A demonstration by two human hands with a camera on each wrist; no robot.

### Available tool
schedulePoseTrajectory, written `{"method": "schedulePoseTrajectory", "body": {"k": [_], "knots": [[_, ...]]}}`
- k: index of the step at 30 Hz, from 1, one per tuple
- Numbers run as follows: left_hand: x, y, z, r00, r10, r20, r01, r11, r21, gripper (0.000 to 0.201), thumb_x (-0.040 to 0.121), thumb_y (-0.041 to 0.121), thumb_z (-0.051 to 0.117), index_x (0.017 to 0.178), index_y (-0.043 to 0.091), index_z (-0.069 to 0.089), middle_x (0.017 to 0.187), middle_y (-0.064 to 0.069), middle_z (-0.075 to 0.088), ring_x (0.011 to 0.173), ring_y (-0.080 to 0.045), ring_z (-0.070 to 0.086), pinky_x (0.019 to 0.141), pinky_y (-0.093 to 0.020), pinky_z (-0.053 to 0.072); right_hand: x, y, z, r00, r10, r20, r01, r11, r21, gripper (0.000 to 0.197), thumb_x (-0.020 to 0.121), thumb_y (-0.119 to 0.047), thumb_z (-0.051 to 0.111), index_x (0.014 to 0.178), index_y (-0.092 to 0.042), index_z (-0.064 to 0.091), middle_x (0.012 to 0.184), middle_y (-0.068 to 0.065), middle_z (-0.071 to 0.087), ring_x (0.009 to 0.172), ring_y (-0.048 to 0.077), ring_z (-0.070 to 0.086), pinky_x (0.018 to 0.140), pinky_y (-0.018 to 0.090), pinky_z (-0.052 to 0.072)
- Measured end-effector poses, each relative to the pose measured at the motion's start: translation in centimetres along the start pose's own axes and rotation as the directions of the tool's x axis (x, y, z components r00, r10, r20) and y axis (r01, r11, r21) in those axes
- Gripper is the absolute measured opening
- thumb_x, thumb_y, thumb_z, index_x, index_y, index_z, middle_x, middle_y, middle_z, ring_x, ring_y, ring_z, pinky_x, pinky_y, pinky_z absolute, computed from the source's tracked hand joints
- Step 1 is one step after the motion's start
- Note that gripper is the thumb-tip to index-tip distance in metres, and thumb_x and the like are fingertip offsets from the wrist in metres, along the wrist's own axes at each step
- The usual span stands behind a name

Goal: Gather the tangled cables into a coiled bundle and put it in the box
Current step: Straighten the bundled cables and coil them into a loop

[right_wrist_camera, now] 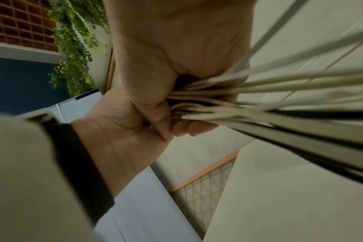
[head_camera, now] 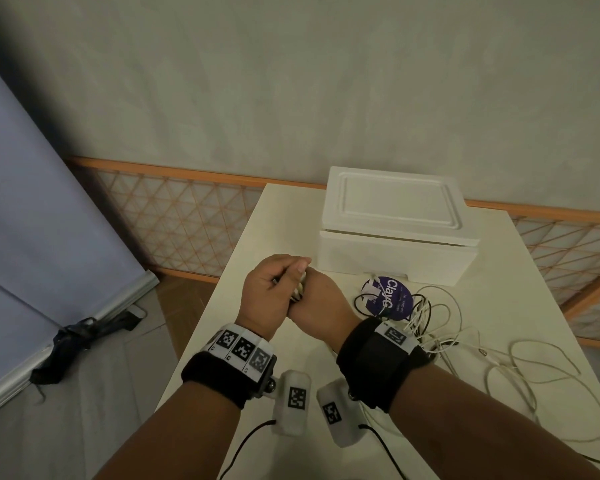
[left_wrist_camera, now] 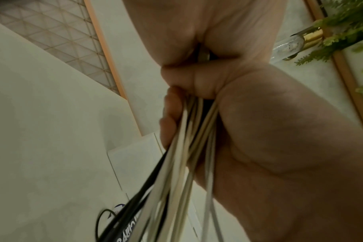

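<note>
Gathering step: both hands clamp one cable bunch above the worktop.

Head view: left hand [head_camera: 269, 292] and right hand [head_camera: 321, 304] meet, fingers curled round the cables [head_camera: 430, 327]; loose loops trail right on the worktop [head_camera: 257, 341]; one box [head_camera: 394, 233], lid on, far. Left wrist view: one black strand among several white. Right wrist view: same bunch. Next, I judge: wind in the slack, then lift the lid.

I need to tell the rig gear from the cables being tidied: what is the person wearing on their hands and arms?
Both forearms are bare, with no sleeves or gloves. Each wrist carries a wide black band topped by white blocks printed with black square tags. Under each wrist hangs a rounded white camera pod, also tagged, on a small ball joint, with a thin black lead trailing back toward the body.
</note>
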State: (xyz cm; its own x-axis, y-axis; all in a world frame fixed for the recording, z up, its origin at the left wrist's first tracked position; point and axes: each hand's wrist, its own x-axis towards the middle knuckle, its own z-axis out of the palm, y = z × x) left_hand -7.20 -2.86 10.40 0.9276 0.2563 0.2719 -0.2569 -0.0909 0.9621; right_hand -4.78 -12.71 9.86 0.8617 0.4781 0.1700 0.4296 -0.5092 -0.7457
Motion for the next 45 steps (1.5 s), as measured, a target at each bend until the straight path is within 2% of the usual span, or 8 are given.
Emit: {"method": "schedulePoseTrajectory", "body": {"k": [7,17,21,24,26,30,37,45], "knots": [[-0.8,-0.6,0.3,0.999,-0.05,0.014,0.052,0.985,-0.163,0.039,0.094,0.041,0.039,0.086,0.017,0.069,0.104,-0.005,0.07,0.106,-0.02,0.063,0.095,-0.033,0.048,0.0,-0.5,-0.4,0.992,0.091,0.085,-0.095,0.995,0.043,0.013,0.082,-0.009,0.056,0.09,-0.02,0.054,0.078,-0.002,0.058,0.07,0.013,0.059,0.057,0.023,0.044],[-0.2,-0.2,-0.5,0.985,-0.107,0.133,0.121,0.988,-0.096,0.031,0.094,0.005,0.051,0.084,0.026,0.071,0.095,0.005,0.072,0.097,-0.01,0.064,0.088,-0.029,0.047,0.0,-0.3,-0.8,0.994,0.065,0.084,-0.068,0.997,0.034,0.023,0.081,-0.015,0.068,0.103,-0.009,0.064,0.092,0.008,0.067,0.085,0.019,0.063,0.074,0.033,0.052],[0.0,-0.2,-1.2,0.962,-0.113,0.248,0.133,0.989,-0.062,0.031,0.092,0.037,0.048,0.113,0.022,0.065,0.117,0.01,0.068,0.114,-0.005,0.059,0.093,-0.023,0.045,-0.1,-0.3,-0.7,0.997,0.054,0.056,-0.055,0.998,0.014,0.012,0.085,-0.012,0.061,0.096,-0.007,0.061,0.091,0.009,0.065,0.083,0.021,0.061,0.07,0.032,0.048],[0.9,-0.1,-2.6,0.914,-0.18,0.363,0.344,0.819,-0.46,0.078,0.071,0.072,0.06,0.132,0.024,0.05,0.138,-0.001,0.056,0.127,-0.015,0.052,0.099,-0.03,0.047,-0.4,0.3,-0.5,0.999,0.035,0.009,-0.035,0.999,0.03,0.017,0.086,-0.018,0.059,0.1,-0.007,0.058,0.093,0.007,0.063,0.084,0.02,0.059,0.074,0.031,0.047],[1.3,0.1,-3.5,0.92,-0.198,0.338,0.364,0.75,-0.553,0.071,0.064,0.067,0.071,0.12,0.025,0.059,0.137,-0.004,0.056,0.123,-0.021,0.055,0.094,-0.034,0.05,-0.6,0.8,-0.4,0.999,0.054,-0.007,-0.053,0.995,0.085,0.023,0.086,-0.021,0.06,0.105,-0.009,0.057,0.095,0.001,0.064,0.086,0.016,0.06,0.077,0.027,0.048],[1.0,0.7,-3.7,0.942,-0.152,0.298,0.227,0.945,-0.236,0.006,0.079,0.026,0.067,0.08,0.023,0.072,0.118,-0.003,0.068,0.103,-0.019,0.064,0.083,-0.032,0.05,-0.4,1.6,-0.2,0.998,0.055,0.016,-0.056,0.996,0.071,0.022,0.084,-0.02,0.059,0.105,-0.014,0.056,0.09,-0.004,0.063,0.082,0.014,0.06,0.072,0.029,0.05],[2.1,1.6,-4.6,0.925,-0.166,0.341,0.113,0.979,0.169,0.014,0.08,0.009,0.069,0.078,0.023,0.075,0.098,-0.001,0.074,0.101,-0.02,0.067,0.093,-0.04,0.052,-0.6,1.5,-0.2,0.997,0.034,0.062,-0.039,0.996,0.081,0.025,0.084,-0.021,0.063,0.106,-0.01,0.055,0.093,-0.001,0.062,0.084,0.016,0.06,0.074,0.029,0.048],[1.8,1.6,-5.0,0.911,-0.142,0.388,0.091,0.985,0.149,0.015,0.089,0.013,0.061,0.088,0.017,0.076,0.11,0.005,0.072,0.111,-0.01,0.063,0.1,-0.029,0.046,-0.2,1.4,-0.4,0.999,0.045,0.02,-0.046,0.995,0.091,0.028,0.082,-0.025,0.065,0.107,-0.012,0.057,0.097,-0.001,0.064,0.088,0.015,0.061,0.079,0.032,0.05]]}}
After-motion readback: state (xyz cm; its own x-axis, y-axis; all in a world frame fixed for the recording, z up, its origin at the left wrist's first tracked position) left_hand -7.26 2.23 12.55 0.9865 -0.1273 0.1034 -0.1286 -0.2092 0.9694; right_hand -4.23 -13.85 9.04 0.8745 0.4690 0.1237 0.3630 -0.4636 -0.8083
